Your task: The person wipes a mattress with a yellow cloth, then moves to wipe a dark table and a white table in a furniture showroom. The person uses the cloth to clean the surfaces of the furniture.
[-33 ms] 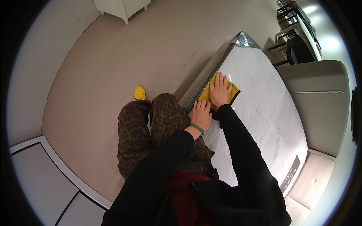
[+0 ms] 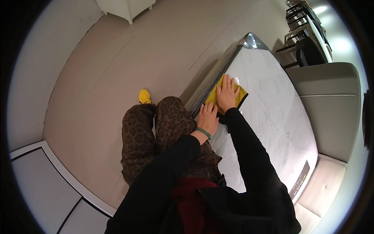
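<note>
- One yellow cloth (image 2: 242, 94) with a dark border, lying on top of the mattress (image 2: 269, 101) at its long left edge; partly covered by the hands.
- Right hand (image 2: 227, 93): palm down, flat on the cloth, fingers extended and slightly apart.
- Left hand (image 2: 209, 118): just beside the right, at the near end of the cloth; fingers extended, slightly apart. Cannot tell whether the fingertips press cloth or mattress edge.
- Green bracelet (image 2: 204, 133) around the left wrist; black sleeves on both arms.
- Mattress: pale top, grey side, clear plastic wrapping with visible glare.
- Grey headboard (image 2: 327, 97) standing on the right, along the mattress's far side.
- Leopard-print trousers (image 2: 175, 124) beside the mattress; yellow shoe (image 2: 144, 96) on the floor (image 2: 89, 117).
- Upper right: black chair (image 2: 311, 50) by a white table.
- Top left: white cabinet (image 2: 120, 8) on short legs.
</note>
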`<move>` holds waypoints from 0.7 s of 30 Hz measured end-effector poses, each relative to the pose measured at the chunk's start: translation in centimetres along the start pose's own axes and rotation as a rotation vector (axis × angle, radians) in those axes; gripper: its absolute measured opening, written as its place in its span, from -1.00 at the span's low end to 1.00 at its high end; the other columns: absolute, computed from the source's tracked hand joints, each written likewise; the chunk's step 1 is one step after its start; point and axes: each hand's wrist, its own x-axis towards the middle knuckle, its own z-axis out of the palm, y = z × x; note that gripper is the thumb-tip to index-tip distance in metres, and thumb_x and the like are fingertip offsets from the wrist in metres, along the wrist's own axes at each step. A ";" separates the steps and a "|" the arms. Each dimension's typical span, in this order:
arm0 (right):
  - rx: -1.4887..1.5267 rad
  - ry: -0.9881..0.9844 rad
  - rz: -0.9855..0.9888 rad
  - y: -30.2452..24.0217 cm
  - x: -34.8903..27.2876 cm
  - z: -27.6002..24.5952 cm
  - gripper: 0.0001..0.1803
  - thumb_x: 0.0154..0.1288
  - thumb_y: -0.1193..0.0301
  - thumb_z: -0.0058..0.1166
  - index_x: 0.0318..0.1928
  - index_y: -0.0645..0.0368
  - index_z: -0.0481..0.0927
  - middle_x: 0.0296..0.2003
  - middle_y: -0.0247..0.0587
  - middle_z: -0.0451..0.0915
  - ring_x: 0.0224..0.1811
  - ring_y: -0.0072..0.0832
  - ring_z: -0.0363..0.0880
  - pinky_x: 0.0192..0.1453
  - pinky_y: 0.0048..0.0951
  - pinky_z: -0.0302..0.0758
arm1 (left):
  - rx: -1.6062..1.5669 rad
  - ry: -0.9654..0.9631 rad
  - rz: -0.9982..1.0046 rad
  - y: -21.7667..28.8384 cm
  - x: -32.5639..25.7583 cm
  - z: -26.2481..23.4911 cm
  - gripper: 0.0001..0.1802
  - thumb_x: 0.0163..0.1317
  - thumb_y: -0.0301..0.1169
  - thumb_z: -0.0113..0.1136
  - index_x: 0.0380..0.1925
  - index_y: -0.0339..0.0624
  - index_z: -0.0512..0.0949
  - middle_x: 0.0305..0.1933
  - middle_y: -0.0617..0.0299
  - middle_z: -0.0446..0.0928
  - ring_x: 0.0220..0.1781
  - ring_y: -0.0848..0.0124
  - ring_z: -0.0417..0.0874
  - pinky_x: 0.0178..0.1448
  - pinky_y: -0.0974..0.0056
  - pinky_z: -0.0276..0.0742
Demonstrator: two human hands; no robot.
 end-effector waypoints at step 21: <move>0.020 -0.018 -0.012 0.0 -3.1 -0.4 -0.31 0.42 0.12 -0.20 0.48 0.02 0.03 0.49 -0.26 0.01 0.54 -0.15 -0.13 0.44 0.32 -0.21 | 0.022 -0.033 0.006 0.2 -0.4 -0.7 -0.65 -0.08 -0.58 0.14 -0.19 -0.25 0.62 -0.04 -0.02 0.45 0.19 0.06 0.39 0.49 -0.03 0.04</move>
